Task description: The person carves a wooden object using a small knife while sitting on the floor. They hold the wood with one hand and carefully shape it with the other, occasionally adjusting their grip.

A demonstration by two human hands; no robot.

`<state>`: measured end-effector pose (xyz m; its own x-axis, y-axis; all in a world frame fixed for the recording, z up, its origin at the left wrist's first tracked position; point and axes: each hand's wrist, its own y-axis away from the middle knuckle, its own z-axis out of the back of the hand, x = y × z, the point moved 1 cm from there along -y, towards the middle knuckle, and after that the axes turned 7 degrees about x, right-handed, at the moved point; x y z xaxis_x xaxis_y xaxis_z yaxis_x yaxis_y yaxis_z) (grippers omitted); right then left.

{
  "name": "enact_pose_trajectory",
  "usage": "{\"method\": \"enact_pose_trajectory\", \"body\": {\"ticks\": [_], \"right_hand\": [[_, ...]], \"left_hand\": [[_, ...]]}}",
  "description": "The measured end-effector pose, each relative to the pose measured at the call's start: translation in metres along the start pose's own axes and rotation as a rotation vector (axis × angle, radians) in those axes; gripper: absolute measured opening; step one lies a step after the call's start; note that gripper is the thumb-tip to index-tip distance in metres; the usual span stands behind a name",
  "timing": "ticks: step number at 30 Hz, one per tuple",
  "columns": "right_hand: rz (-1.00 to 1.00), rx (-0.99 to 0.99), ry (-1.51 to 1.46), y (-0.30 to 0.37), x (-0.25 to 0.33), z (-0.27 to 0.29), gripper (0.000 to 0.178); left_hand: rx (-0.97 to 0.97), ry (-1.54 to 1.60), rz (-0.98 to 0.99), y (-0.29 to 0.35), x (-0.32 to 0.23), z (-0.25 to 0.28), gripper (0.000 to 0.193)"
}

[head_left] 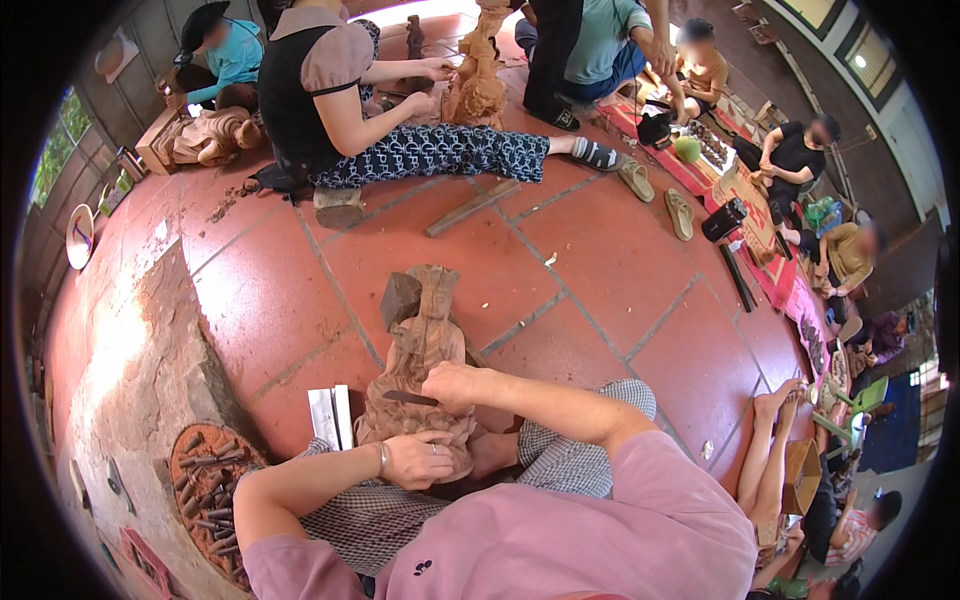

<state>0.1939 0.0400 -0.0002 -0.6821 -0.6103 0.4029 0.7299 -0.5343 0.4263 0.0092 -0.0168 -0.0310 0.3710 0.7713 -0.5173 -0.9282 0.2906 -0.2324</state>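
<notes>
A carved wooden statue (432,335) of a robed figure stands between my legs, its lower part close to my body. My left hand (416,461), with a ring and a bracelet, is laid round the statue's lower front and holds it. Closed in a fist, my right hand (455,386) grips a dark, flat-bladed tool (409,398) that points left across the statue's middle. The handle is hidden inside the fist. A dark block (401,298) is beside the statue's head.
At left, a round tray (186,466) of several carving tools rests on a stone slab (130,370). A white box-like object (329,417) stands near my left knee. Ahead, a person (335,110) sits by another carving (478,80). Sandals (679,214) and a wood strip (472,207) lie on the tiles.
</notes>
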Motion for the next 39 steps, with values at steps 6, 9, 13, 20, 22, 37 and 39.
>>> {"method": "enact_pose_trajectory", "body": {"ticks": [6,9,13,20,22,37,39], "right_hand": [[-0.043,-0.051,-0.130,0.011,0.004,0.007,0.020],[-0.103,-0.244,-0.373,0.016,-0.004,-0.011,0.023],[-0.230,-0.506,-0.801,0.031,-0.001,-0.041,0.016],[-0.340,-0.855,-1.234,0.049,0.005,-0.082,0.016],[-0.306,-0.911,-1.229,0.053,-0.001,-0.089,0.017],[-0.533,-1.363,-1.346,0.078,-0.018,-0.140,0.011],[-0.536,-1.150,-1.667,0.077,-0.013,-0.135,0.019]], "left_hand": [[0.048,-0.033,0.019,0.000,-0.002,0.004,0.027],[0.049,-0.050,0.010,0.001,-0.001,0.002,0.032],[0.049,-0.072,-0.001,0.001,-0.002,0.003,0.037],[0.067,-0.051,0.023,-0.001,-0.002,0.004,0.029],[0.010,-0.085,-0.011,-0.006,0.000,0.004,0.020],[-0.729,0.654,-0.363,-0.159,-0.094,0.246,0.019],[-0.755,0.809,-0.503,-0.169,-0.118,0.258,0.024]]}}
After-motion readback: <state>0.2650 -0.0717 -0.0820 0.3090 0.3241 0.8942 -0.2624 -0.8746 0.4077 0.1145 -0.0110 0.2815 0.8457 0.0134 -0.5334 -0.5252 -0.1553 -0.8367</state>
